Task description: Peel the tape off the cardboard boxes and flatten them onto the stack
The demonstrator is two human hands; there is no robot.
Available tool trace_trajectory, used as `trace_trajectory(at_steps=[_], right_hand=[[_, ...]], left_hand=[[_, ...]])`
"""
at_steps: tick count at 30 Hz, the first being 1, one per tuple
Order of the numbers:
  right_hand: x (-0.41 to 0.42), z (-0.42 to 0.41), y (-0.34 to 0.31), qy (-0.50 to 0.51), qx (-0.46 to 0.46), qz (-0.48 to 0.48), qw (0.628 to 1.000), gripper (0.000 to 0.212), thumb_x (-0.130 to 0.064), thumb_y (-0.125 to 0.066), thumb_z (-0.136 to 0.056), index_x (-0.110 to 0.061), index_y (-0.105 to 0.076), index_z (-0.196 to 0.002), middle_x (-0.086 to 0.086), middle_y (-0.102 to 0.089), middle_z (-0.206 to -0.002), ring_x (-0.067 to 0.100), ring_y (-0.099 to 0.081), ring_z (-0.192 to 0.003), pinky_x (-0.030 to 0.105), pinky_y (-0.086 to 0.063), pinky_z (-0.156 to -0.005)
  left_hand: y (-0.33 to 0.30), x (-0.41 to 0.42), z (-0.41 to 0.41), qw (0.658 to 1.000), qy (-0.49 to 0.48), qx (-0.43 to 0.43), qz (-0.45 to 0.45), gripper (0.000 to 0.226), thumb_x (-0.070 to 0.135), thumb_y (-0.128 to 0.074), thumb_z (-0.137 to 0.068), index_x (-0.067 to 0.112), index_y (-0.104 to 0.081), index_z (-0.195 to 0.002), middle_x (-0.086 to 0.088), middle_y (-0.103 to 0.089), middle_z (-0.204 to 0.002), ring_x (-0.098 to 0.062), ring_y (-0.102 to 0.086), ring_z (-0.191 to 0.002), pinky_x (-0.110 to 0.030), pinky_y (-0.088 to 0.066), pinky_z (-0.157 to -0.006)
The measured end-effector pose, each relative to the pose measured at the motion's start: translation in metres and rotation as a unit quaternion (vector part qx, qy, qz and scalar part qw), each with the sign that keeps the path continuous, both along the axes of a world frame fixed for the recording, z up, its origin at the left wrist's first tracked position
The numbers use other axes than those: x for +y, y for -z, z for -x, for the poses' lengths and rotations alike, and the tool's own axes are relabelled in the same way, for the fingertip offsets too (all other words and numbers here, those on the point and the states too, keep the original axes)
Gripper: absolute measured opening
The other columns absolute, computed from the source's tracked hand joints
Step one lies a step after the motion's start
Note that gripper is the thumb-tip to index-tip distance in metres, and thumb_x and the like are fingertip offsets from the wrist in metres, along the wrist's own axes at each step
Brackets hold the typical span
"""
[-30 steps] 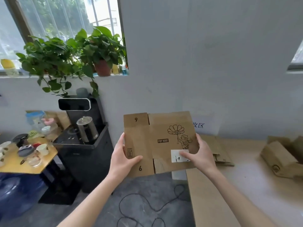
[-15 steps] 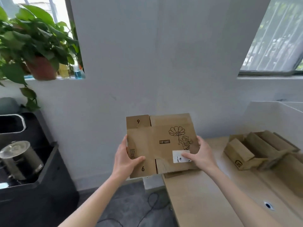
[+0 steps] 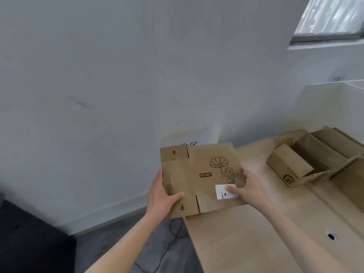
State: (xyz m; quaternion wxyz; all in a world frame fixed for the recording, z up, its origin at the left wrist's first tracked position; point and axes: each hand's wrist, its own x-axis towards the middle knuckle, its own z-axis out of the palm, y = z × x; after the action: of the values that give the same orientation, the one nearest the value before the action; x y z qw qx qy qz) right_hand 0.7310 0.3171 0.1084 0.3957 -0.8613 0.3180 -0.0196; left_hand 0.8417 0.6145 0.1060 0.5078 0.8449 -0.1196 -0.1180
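Your left hand (image 3: 163, 196) and right hand (image 3: 249, 189) each grip an edge of the flattened box (image 3: 197, 174), above the table's (image 3: 246, 243) corner.

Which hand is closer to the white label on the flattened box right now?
Right. The right hand has its thumb on the white label; the left hand grips the flattened box at its opposite edge.

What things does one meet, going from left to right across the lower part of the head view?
Black cabinet → cable on the floor → left hand → flattened cardboard box → right hand → unflattened boxes on the table → hole in the table.
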Motion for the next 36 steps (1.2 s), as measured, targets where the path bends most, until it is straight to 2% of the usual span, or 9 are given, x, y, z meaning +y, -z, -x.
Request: trace_trajectory(at_steps=[4,8,13,17,21,24,27,32,36], right_hand=[[-0.046,-0.037,0.051,-0.004,0.062,-0.006,0.998,0.109,-0.069,-0.080,-0.043,-0.026,-0.050,-0.139,-0.005,-0.061,-0.126,0.016,-0.058,-0.116,0.041,-0.050,-0.098],[-0.086,-0.078,0.102,-0.023,0.108,-0.013,0.994,0.111,-0.067,-0.081,-0.046,-0.024,-0.048,-0.143,-0.003,-0.060,-0.130,0.017,-0.059,-0.117,0.040,-0.051,-0.098],[-0.100,-0.122,0.130,-0.024,0.144,-0.010,0.989,0.106,-0.039,-0.090,-0.072,-0.014,-0.031,-0.157,0.007,-0.047,-0.146,0.025,-0.047,-0.135,0.037,-0.040,-0.108],[-0.103,-0.136,0.158,-0.036,0.170,0.005,0.985,0.113,-0.048,-0.088,-0.071,-0.018,-0.025,-0.159,0.005,-0.042,-0.151,0.023,-0.047,-0.136,0.043,-0.044,-0.108],[-0.109,-0.139,0.174,-0.036,0.168,0.027,0.985,0.111,-0.045,-0.086,-0.073,-0.019,-0.023,-0.160,-0.002,-0.031,-0.152,0.020,-0.047,-0.134,0.041,-0.049,-0.102],[-0.115,-0.141,0.180,-0.041,0.163,0.040,0.985,0.110,-0.044,-0.085,-0.073,-0.022,-0.022,-0.160,-0.005,-0.027,-0.153,0.016,-0.041,-0.137,0.041,-0.050,-0.102],[-0.113,-0.142,0.184,-0.055,0.176,0.075,0.980,0.108,-0.050,-0.079,-0.073,-0.026,-0.020,-0.160,-0.007,-0.027,-0.153,0.016,-0.034,-0.139,0.040,-0.049,-0.099],[-0.105,-0.139,0.189,-0.060,0.217,0.129,0.966,0.109,-0.059,-0.069,-0.077,-0.026,-0.009,-0.163,-0.006,-0.019,-0.162,0.019,-0.017,-0.149,0.041,-0.026,-0.117],[-0.109,-0.140,0.181,-0.074,0.220,0.115,0.966,0.108,-0.059,-0.070,-0.080,-0.024,-0.011,-0.163,-0.004,-0.022,-0.163,0.021,-0.025,-0.148,0.044,-0.034,-0.114]], left_hand=[[0.053,-0.049,-0.034,0.998,0.014,0.048,-0.027,0.088,0.038,-0.091,-0.063,0.053,-0.038,-0.131,0.031,-0.056,-0.117,0.002,-0.056,-0.109,-0.030,-0.050,-0.088],[0.108,-0.083,-0.066,0.993,0.006,0.102,-0.052,0.096,0.049,-0.089,-0.057,0.043,-0.040,-0.139,0.020,-0.060,-0.124,-0.006,-0.060,-0.112,-0.043,-0.055,-0.095],[0.153,-0.106,-0.089,0.990,-0.015,0.118,-0.078,0.098,0.042,-0.091,-0.062,0.036,-0.039,-0.145,0.015,-0.058,-0.130,-0.010,-0.055,-0.119,-0.043,-0.051,-0.099],[0.181,-0.113,-0.097,0.983,-0.031,0.130,-0.123,0.108,0.050,-0.089,-0.061,0.031,-0.033,-0.152,0.010,-0.055,-0.137,-0.013,-0.051,-0.126,-0.047,-0.049,-0.104],[0.187,-0.125,-0.091,0.976,-0.040,0.148,-0.154,0.118,0.036,-0.090,-0.073,0.020,-0.013,-0.162,-0.004,-0.040,-0.155,-0.022,-0.041,-0.138,-0.039,-0.038,-0.112],[0.191,-0.131,-0.084,0.972,-0.045,0.153,-0.175,0.117,0.038,-0.086,-0.078,0.019,-0.006,-0.162,-0.007,-0.034,-0.152,-0.024,-0.045,-0.134,-0.035,-0.041,-0.106],[0.191,-0.133,-0.081,0.969,-0.041,0.149,-0.192,0.116,0.042,-0.084,-0.080,0.021,-0.004,-0.161,-0.006,-0.033,-0.148,-0.024,-0.051,-0.127,-0.037,-0.046,-0.100],[0.187,-0.132,-0.081,0.966,-0.025,0.160,-0.203,0.116,0.044,-0.082,-0.081,0.021,-0.002,-0.161,-0.006,-0.031,-0.151,-0.025,-0.049,-0.130,-0.037,-0.046,-0.102],[0.179,-0.129,-0.088,0.962,-0.008,0.129,-0.239,0.112,0.054,-0.079,-0.079,0.021,-0.007,-0.158,-0.004,-0.031,-0.146,-0.023,-0.051,-0.126,-0.040,-0.055,-0.090]])
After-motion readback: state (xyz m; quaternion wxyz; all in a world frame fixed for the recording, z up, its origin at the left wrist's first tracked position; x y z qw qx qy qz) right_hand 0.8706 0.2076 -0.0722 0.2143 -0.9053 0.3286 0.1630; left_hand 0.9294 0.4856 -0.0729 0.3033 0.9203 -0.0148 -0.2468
